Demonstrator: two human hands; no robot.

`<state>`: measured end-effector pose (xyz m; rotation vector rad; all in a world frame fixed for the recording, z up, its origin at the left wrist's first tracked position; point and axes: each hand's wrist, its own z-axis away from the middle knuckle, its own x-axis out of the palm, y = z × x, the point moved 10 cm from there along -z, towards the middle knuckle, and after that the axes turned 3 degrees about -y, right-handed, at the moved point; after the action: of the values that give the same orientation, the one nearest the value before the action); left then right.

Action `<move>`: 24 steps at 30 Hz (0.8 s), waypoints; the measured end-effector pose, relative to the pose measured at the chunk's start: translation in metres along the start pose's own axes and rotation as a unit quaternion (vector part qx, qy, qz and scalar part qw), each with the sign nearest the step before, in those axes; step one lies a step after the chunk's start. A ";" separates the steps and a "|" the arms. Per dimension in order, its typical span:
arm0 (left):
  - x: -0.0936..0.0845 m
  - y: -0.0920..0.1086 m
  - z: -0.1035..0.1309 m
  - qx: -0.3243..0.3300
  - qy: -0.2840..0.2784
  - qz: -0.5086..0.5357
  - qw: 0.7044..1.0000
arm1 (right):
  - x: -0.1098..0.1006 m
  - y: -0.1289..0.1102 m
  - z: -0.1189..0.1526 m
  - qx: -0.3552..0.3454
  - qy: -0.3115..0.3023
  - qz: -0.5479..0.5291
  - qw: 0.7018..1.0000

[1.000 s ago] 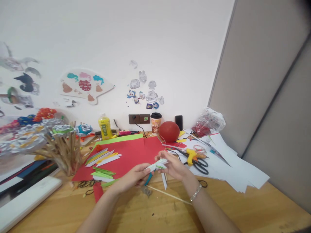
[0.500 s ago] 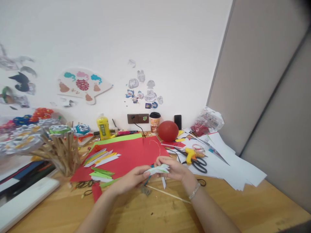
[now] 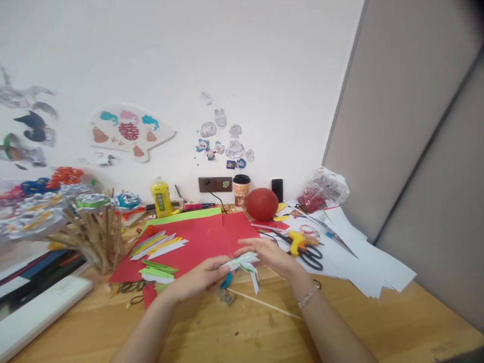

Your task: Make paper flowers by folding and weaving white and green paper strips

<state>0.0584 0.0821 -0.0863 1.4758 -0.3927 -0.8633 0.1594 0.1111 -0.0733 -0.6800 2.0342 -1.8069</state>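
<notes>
My left hand (image 3: 207,275) pinches a bundle of folded white and pale green paper strips (image 3: 245,261) between thumb and fingers, above the table. One strip end hangs down from its right side. Just right of the bundle, my right hand (image 3: 271,254) has its fingers stretched out over it; whether they touch the paper I cannot tell. A bracelet circles the right wrist. Beneath the bundle are a blue piece (image 3: 227,280), a small greyish lump (image 3: 227,297) and a thin pale stick (image 3: 266,306).
Red paper (image 3: 207,237) lies behind the hands, with folded strips (image 3: 161,247) and green strips (image 3: 159,269) at left. Scissors (image 3: 312,258), a yellow glue gun (image 3: 296,243) and white sheets (image 3: 366,262) lie right. A red balloon (image 3: 262,203), cup (image 3: 241,192) and bottle (image 3: 161,197) stand behind.
My right hand has loosened from the paper bundle, its fingers now straightened and apart. The left hand keeps the bundle, which has turned slightly and shows more of its strips.
</notes>
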 end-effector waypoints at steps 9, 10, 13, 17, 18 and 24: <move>0.012 -0.013 -0.008 -0.016 0.006 -0.032 0.999 | 0.010 0.011 -0.005 0.001 -0.037 0.087 0.996; 0.010 -0.012 -0.008 -0.014 0.006 -0.027 1.000 | 0.008 0.009 -0.005 -0.007 -0.031 0.076 0.997; 0.003 -0.011 -0.006 -0.008 0.013 -0.022 1.000 | 0.003 0.002 -0.003 -0.023 -0.008 0.030 0.999; -0.003 -0.008 -0.005 0.001 0.014 -0.022 1.000 | 0.004 -0.003 0.001 -0.025 -0.016 0.008 1.000; -0.002 -0.007 -0.004 0.002 0.010 -0.022 1.000 | 0.005 -0.004 0.002 -0.026 -0.020 0.009 0.999; -0.025 -0.011 0.005 -0.033 0.060 0.012 0.998 | -0.018 -0.031 0.011 -0.100 0.037 -0.049 0.993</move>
<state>0.0359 0.0971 -0.0893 1.4506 -0.2887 -0.7571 0.1843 0.1096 -0.0457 -0.7904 2.2909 -1.7188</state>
